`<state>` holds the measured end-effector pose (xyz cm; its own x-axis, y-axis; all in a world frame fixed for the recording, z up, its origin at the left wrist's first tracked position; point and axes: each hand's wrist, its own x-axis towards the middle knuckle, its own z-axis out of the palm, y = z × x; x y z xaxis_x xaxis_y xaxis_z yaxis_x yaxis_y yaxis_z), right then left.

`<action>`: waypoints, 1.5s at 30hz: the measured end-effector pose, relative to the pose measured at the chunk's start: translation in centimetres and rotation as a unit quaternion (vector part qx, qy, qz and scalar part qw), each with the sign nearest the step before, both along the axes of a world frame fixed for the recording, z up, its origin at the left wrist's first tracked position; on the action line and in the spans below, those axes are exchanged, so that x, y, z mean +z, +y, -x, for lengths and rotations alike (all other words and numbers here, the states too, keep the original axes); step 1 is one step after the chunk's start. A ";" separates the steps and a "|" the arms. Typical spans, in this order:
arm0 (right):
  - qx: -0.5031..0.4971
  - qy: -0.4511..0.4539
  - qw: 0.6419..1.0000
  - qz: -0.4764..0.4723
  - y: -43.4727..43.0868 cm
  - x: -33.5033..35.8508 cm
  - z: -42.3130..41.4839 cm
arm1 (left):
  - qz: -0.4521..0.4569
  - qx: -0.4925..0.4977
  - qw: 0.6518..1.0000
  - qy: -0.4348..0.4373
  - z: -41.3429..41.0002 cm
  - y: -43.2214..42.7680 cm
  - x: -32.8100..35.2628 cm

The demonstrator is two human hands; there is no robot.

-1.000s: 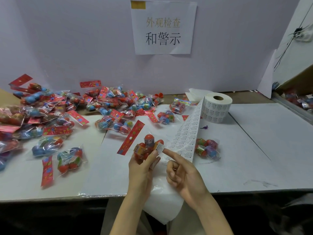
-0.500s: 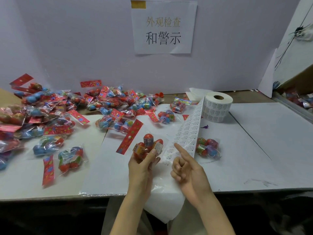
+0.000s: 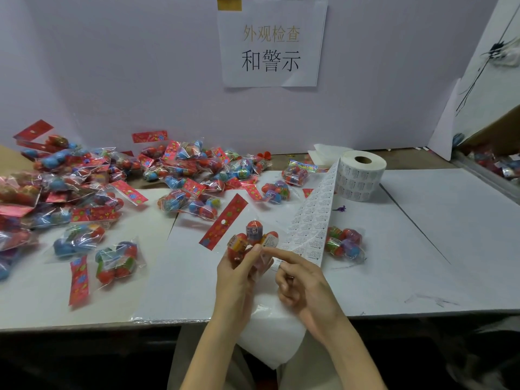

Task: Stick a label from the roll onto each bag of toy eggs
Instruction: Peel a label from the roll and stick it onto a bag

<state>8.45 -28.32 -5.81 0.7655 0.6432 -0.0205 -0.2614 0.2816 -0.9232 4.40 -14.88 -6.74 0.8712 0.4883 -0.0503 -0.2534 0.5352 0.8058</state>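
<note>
Left grip is clasping the egg bag mid-frame, right grip's outstretched forefinger touching it from the right.

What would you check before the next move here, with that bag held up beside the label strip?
1. Left hand grips the bag of toy eggs: ok.
2. Right hand has its forefinger on that bag: ok.
3. White label on the bag stuck flat: cannot tell.
4. Label strip within reach beside the hands: ok.
5. Roll has labels left: ok.
</note>
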 end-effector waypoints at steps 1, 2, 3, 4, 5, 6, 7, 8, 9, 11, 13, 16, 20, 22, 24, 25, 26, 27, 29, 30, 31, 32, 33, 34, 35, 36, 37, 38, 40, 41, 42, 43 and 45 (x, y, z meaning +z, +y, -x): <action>0.000 0.000 1.000 0.001 0.0 0.0 0.0 | 0.005 -0.007 1.000 -0.002 0.0 0.0 0.1; -0.002 0.001 1.000 0.000 0.0 -0.1 -0.1 | 0.010 -0.011 1.000 -0.004 0.1 0.0 0.2; -0.005 0.005 1.000 -0.006 0.0 -0.1 -0.1 | 0.017 -0.013 1.000 -0.005 0.1 0.0 0.3; -0.010 0.013 1.000 -0.015 0.0 -0.2 -0.2 | 0.028 -0.012 1.000 -0.007 0.1 0.0 0.4; -0.016 0.023 0.999 -0.026 0.0 -0.3 -0.2 | 0.041 -0.011 0.999 -0.009 0.1 0.1 0.4; -0.021 0.032 0.999 -0.037 0.0 -0.4 -0.2 | 0.055 -0.009 0.998 -0.010 0.1 0.2 0.4; -0.026 0.038 0.998 -0.046 0.0 -0.5 -0.3 | 0.066 -0.008 0.998 -0.010 0.1 0.2 0.5; -0.030 0.041 0.997 -0.052 -0.1 -0.5 -0.3 | 0.069 -0.007 0.998 -0.010 0.1 0.3 0.5; -0.032 0.039 0.997 -0.055 -0.1 -0.5 -0.3 | 0.062 -0.007 0.998 -0.009 0.1 0.3 0.5; -0.020 0.019 0.998 -0.054 -0.2 -0.6 -0.3 | 0.029 -0.007 1.000 -0.006 0.1 0.1 0.4; 0.000 0.000 0.999 -0.041 -0.2 -0.5 -0.2 | -0.001 -0.001 1.000 -0.001 0.1 0.0 0.1; -0.001 0.008 1.000 -0.026 -0.1 -0.6 -0.4 | -0.031 -0.015 0.999 -0.003 0.1 -0.2 0.0; -0.017 0.031 0.998 -0.044 -0.1 -0.9 -0.6 | -0.053 -0.045 0.997 -0.014 0.1 -0.1 0.2; -0.018 0.053 0.996 -0.066 -0.2 -1.0 -0.7 | -0.076 -0.033 0.997 0.003 0.0 -0.2 0.1; -0.015 0.071 0.993 -0.090 -0.3 -0.9 -0.8 | -0.090 -0.017 0.996 0.022 0.0 -0.3 0.0; -0.014 0.074 0.992 -0.099 -0.3 -0.9 -0.9 | -0.095 -0.013 0.995 0.027 0.0 -0.3 0.0; -0.013 0.073 0.992 -0.104 -0.3 -0.9 -0.9 | -0.100 -0.010 0.994 0.030 0.0 -0.3 -0.1; -0.011 0.070 0.992 -0.106 -0.4 -1.0 -0.9 | -0.107 -0.007 0.994 0.033 -0.1 -0.4 -0.2; -0.004 0.060 0.993 -0.098 -0.4 -1.1 -0.8 | -0.119 -0.008 0.992 0.036 -0.1 -0.4 -0.2; -0.002 0.053 0.995 -0.086 -0.4 -1.1 -0.8 | -0.121 -0.014 0.992 0.033 0.0 -0.4 -0.2; -0.001 0.045 0.996 -0.071 -0.3 -1.2 -0.8 | -0.120 -0.022 0.992 0.027 0.0 -0.4 -0.2; -0.005 0.040 0.998 -0.056 -0.2 -1.2 -0.8 | -0.116 -0.030 0.993 0.022 0.0 -0.4 -0.3; -0.013 0.037 0.998 -0.047 -0.1 -1.2 -0.8 | -0.113 -0.033 0.993 0.019 0.0 -0.3 -0.3; -0.021 0.037 0.998 -0.044 0.0 -1.2 -0.8 | -0.112 -0.033 0.993 0.020 0.0 -0.3 -0.3; -0.028 0.041 0.998 -0.045 0.1 -1.1 -0.8 | -0.115 -0.033 0.993 0.022 0.0 -0.3 -0.3; -0.032 0.047 0.997 -0.049 0.1 -1.1 -0.7 | -0.119 -0.033 0.992 0.024 0.0 -0.3 -0.3; -0.036 0.054 0.996 -0.054 0.1 -1.0 -0.7 | -0.122 -0.031 0.992 0.026 0.0 -0.3 -0.2; -0.039 0.060 0.996 -0.061 0.1 -1.0 -0.7 | -0.125 -0.027 0.991 0.029 0.0 -0.3 -0.2; -0.043 0.073 0.993 -0.078 0.0 -0.9 -0.7 | -0.128 -0.015 0.991 0.035 -0.1 -0.4 -0.2; -0.045 0.082 0.992 -0.086 -0.1 -0.8 -0.7 | -0.130 -0.014 0.991 0.036 -0.1 -0.4 -0.3; -0.049 0.090 0.991 -0.091 0.0 -0.7 -0.7 | -0.133 -0.015 0.990 0.036 -0.1 -0.4 -0.3; -0.056 0.096 0.990 -0.093 0.0 -0.7 -0.7 | -0.135 -0.018 0.990 0.036 0.0 -0.4 -0.3; -0.074 0.098 0.988 -0.097 0.0 -0.8 -0.6 | -0.131 -0.024 0.991 0.033 0.1 -0.4 -0.1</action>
<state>9.07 -28.33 -6.58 0.8454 0.5303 -0.0646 -0.3719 0.4973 -0.7838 4.34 -15.30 -6.89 0.8930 0.4499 0.0141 -0.1739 0.3160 0.9327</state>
